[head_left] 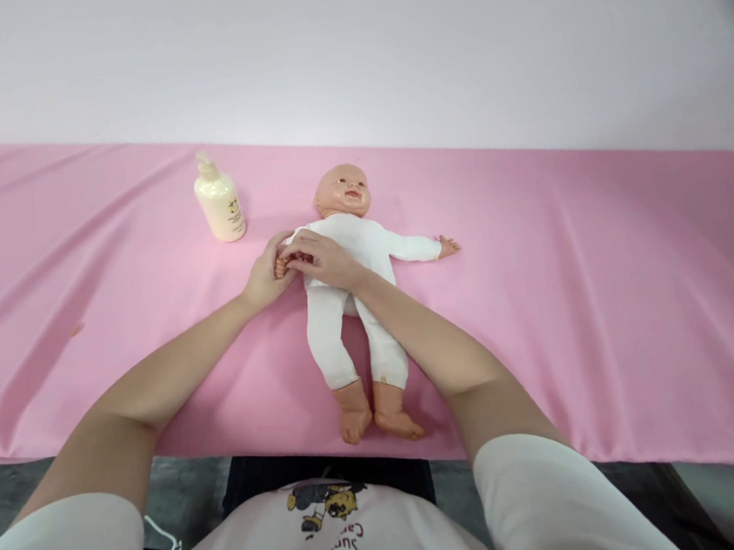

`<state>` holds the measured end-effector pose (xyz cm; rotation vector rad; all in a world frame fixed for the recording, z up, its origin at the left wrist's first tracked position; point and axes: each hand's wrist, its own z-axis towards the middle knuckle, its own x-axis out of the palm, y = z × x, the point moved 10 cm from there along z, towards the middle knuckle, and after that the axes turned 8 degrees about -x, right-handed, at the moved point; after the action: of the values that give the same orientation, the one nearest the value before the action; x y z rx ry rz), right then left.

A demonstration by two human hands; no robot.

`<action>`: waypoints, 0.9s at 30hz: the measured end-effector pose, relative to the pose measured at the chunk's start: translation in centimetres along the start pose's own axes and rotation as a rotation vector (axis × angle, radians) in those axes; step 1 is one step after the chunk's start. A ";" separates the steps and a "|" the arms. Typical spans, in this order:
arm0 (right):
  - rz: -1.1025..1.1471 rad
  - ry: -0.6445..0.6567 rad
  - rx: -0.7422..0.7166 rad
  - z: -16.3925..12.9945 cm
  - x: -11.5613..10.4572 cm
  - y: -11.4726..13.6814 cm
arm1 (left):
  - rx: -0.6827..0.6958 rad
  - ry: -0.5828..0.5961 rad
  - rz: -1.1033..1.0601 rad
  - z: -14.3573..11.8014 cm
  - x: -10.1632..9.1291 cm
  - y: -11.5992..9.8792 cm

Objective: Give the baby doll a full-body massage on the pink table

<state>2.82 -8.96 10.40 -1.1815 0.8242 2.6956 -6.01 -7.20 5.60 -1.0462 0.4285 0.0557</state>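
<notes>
A baby doll (360,245) with a white cloth body lies on its back, head away from me and bare plastic feet towards me. My left hand (268,272) is wrapped round the doll's hand (280,267) on the left side, the thumb on top. From above, my right hand (322,258) reaches over the same small hand, fingers bent and pinched at it. Its fingertips are partly hidden, so the exact grip there is hard to see. The doll's other arm (415,246) stretches out to the right, untouched.
A cream pump bottle (221,205) stands upright beyond my left hand, left of the doll's head. Pink cloth (508,313) with folds covers the table, its front edge close to my body. Behind the table rises a white wall (343,50).
</notes>
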 end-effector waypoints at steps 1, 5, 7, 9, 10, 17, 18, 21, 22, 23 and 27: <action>-0.007 -0.003 -0.004 0.0 0.0 0.0 | -0.001 0.007 -0.019 0.0 0.1 0.0; -0.016 -0.023 -0.001 -0.1 -0.2 -0.2 | -0.013 0.009 -0.025 0.3 0.0 -0.3; 0.004 -0.040 0.015 -0.2 -0.4 -0.2 | -0.030 -0.008 0.027 0.4 -0.2 -0.3; 0.027 -0.051 0.026 -0.3 -0.5 0.0 | -0.055 -0.032 0.084 0.4 -0.4 -0.1; 0.037 -0.051 0.024 -0.3 -0.6 0.1 | -0.066 -0.040 0.103 0.4 -0.5 0.1; 0.026 -0.036 0.003 -0.3 -0.5 0.4 | -0.017 -0.033 0.116 0.4 -0.3 -0.4; 0.014 -0.025 0.006 -0.4 -0.4 0.4 | -0.006 -0.030 0.116 0.4 -0.3 -0.6; -0.020 0.000 0.018 -0.4 -0.2 0.4 | 0.033 -0.020 0.120 0.5 -0.2 -1.0; -0.025 0.003 0.020 -0.4 -0.2 0.4 | 0.044 -0.015 0.122 0.5 -0.2 -1.1; -0.024 0.004 0.022 -0.4 -0.2 0.4 | 0.051 -0.011 0.121 0.5 -0.2 -1.2; 0.008 -0.028 0.015 -0.3 -0.3 0.3 | -0.018 -0.016 0.076 0.5 -0.4 -0.6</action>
<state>3.16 -9.35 10.56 -1.1366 0.8459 2.7014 -6.11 -6.96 6.45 -1.0463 0.4541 0.1358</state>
